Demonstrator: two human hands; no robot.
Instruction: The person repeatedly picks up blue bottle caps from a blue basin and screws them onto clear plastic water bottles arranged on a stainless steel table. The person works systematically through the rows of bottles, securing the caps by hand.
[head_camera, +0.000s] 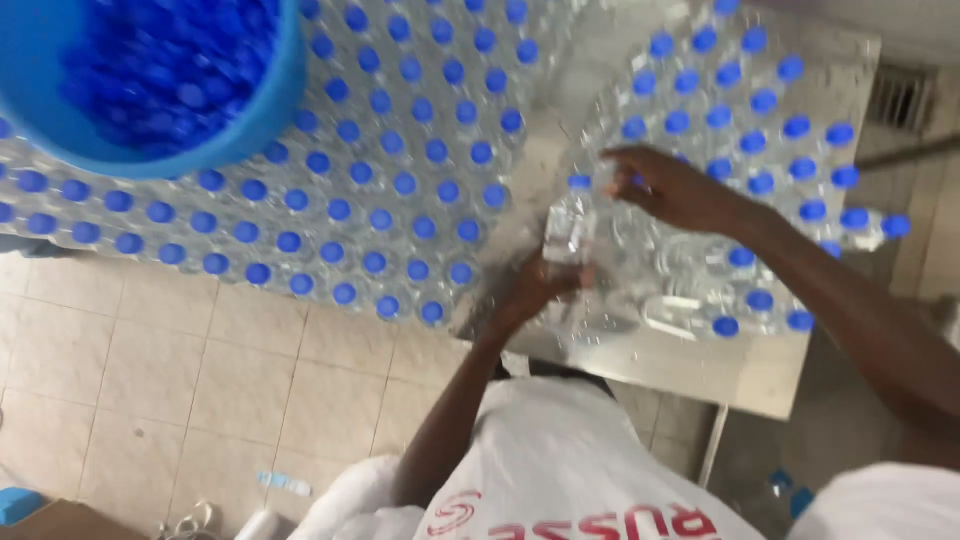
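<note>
- Right now the left hand (535, 285) has its fingers wrapped around the lower body of a clear plastic bottle (570, 225), holding it upright near the front edge of the steel table (700, 365).
- Its blue cap (580, 182) sits on top; whether it is screwed tight, I cannot tell.
- Just beyond it, the right hand (665, 185) hovers over the bottle tops with fingers loosely curled; blur hides whether they pinch anything.
- Around that hand stands a cluster of capped bottles (760, 130), filling the table's far and right side.
- By the front edge, beside the held bottle, a few bottles (650, 300) seem to have no cap, though glare makes this uncertain.
- To the left, a much larger block of bottles (380, 190) stands in rows, every one blue-topped.
- At the far left corner a blue bucket (255, 110) holds a heap of loose blue caps (170, 60).
- Judging by this, most of the capping looks done, with only the few bare bottles by the front edge left.
- Below lies a beige tiled floor (200, 370).
</note>
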